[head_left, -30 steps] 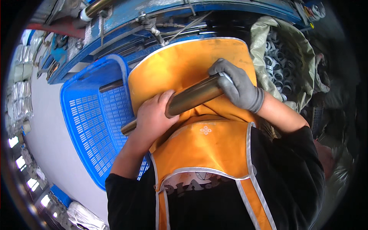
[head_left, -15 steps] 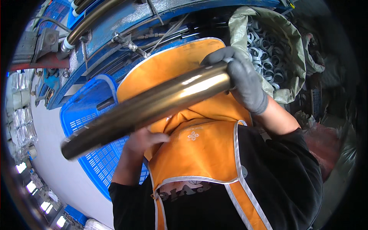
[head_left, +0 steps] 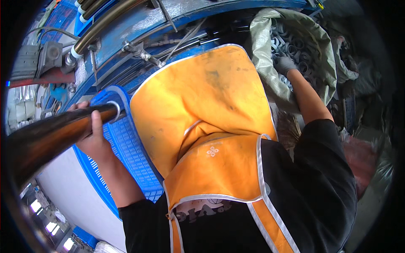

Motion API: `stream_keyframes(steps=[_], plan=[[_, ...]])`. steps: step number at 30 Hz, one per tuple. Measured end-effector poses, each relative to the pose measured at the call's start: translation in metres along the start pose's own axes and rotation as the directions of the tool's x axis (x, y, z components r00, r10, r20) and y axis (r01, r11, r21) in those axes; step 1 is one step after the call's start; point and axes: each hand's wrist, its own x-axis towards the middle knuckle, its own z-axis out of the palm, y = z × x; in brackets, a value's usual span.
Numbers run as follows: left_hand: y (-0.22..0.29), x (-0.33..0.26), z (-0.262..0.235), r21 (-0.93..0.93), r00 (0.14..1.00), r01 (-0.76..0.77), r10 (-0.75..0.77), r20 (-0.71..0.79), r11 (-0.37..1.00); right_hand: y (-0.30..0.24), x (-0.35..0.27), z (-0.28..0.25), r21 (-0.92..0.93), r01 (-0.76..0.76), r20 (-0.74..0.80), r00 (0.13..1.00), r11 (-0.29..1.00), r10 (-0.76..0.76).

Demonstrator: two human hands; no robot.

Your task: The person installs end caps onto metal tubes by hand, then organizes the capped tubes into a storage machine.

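Note:
My bare left hand (head_left: 93, 137) is wrapped round a dark bronze, shiny metal tube (head_left: 50, 137) near its right end. The tube runs out past the left rim of the view. A pale ring (head_left: 114, 110) sits at the tube's right end, above the blue basket (head_left: 135, 147). At the right, my right hand (head_left: 284, 64) in a grey glove reaches into a woven sack (head_left: 263, 50) among many loose pale grey rings (head_left: 304, 61). Its fingertips are hidden down among the rings, so what they hold does not show.
An orange apron (head_left: 211, 92) spreads over my lap between basket and sack. Ahead stands a blue metal frame (head_left: 139, 23) with hoses, and a bronze tube (head_left: 105, 27) rests on it. A reddish bag (head_left: 360, 162) lies behind my right elbow.
The tube has swung from across my lap to the left, now held by my left hand alone. My right hand has let go of it and moved into the sack.

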Motion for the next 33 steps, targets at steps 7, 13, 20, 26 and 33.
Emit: stream_keyframes(steps=[7,13,20,26,33], plan=[[-0.006,-0.015,-0.011,0.559,0.983,0.064,-0.149,0.107,0.827,0.022,-0.006,-0.007,0.303,-0.056,-0.108,0.990,0.951,0.092],[0.007,-0.023,0.001,0.571,0.926,0.031,-0.238,0.292,0.820,0.014,-0.044,-0.054,0.912,0.042,-0.047,0.999,-0.408,-0.003],[0.020,-0.038,0.024,0.563,0.857,-0.127,-0.196,0.477,0.817,-0.078,-0.108,-0.132,0.457,-0.168,-0.307,0.892,-0.874,-0.331],[0.039,-0.050,0.038,0.511,0.710,-0.035,-0.338,0.617,0.859,-0.141,-0.136,-0.168,0.964,0.198,-0.241,0.931,-0.176,-0.274],[0.027,-0.060,0.041,0.520,0.569,-0.055,-0.401,0.718,0.853,-0.167,-0.150,-0.194,0.781,0.545,-0.342,0.782,0.305,-0.521]])
